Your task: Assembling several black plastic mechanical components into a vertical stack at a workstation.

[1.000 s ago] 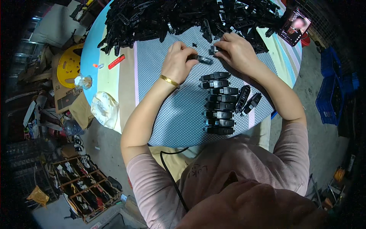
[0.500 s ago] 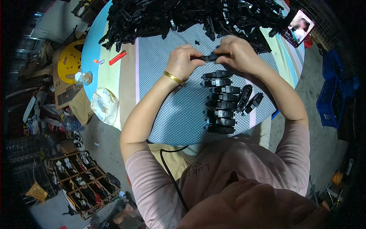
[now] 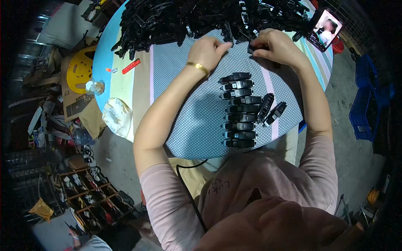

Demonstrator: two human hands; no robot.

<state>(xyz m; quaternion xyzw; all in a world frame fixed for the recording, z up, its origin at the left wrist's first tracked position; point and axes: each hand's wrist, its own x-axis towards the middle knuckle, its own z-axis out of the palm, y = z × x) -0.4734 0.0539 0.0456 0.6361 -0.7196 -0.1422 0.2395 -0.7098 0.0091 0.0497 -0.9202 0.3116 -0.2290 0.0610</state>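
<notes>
The left hand (image 3: 207, 50) is resting at the near edge of the heap of black plastic parts (image 3: 201, 16) that is covering the far side of the round table (image 3: 121, 83). Its fingers are curled loosely, fingertips pointing into the heap; whether they are pinching a piece cannot be told. The right hand (image 3: 274, 46) is clenching around a small black part (image 3: 252, 47), held just beside the heap's near edge.

A column of finished black clips (image 3: 238, 111) is lying in a neat row toward the near edge of the table, on the dotted cloth (image 3: 188, 121). Two loose clips (image 3: 270, 109) are lying tilted just beside the column, on its right.

Judgement: the parts are looking light, stiff and smooth moulded plastic, not fragile but apt to tangle in the heap. Gripping a piece across its long flat sides should be giving the surest hold.

A phone (image 3: 324, 29) is propped at the far right edge. A red marker (image 3: 131, 66) is lying near the left edge.
</notes>
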